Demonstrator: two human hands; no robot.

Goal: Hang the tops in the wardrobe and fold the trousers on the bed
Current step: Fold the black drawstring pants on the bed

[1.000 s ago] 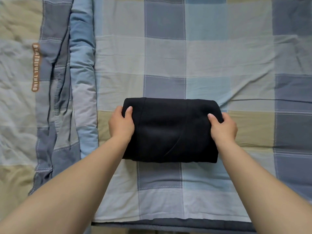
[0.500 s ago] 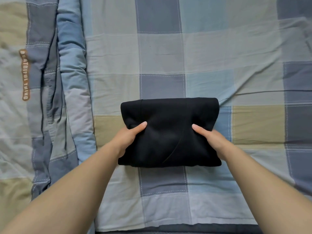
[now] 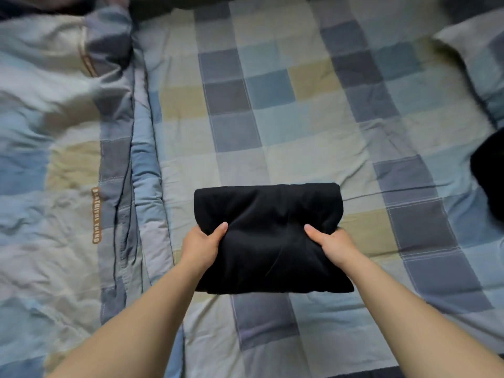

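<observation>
We hold the folded black trousers (image 3: 268,238) just above the bed (image 3: 272,137), directly ahead of us, their long axis running left to right. Our left hand (image 3: 200,248) clenches the left edge and our right hand (image 3: 332,242) the right, thumbs on top, both equally near, so any shift needs both.

The fingers of the left hand (image 3: 200,248) and right hand (image 3: 331,242) are hidden beneath the folded black trousers (image 3: 268,238); a dark garment (image 3: 489,173) is cut off at the right edge, the far bedding blurred
</observation>
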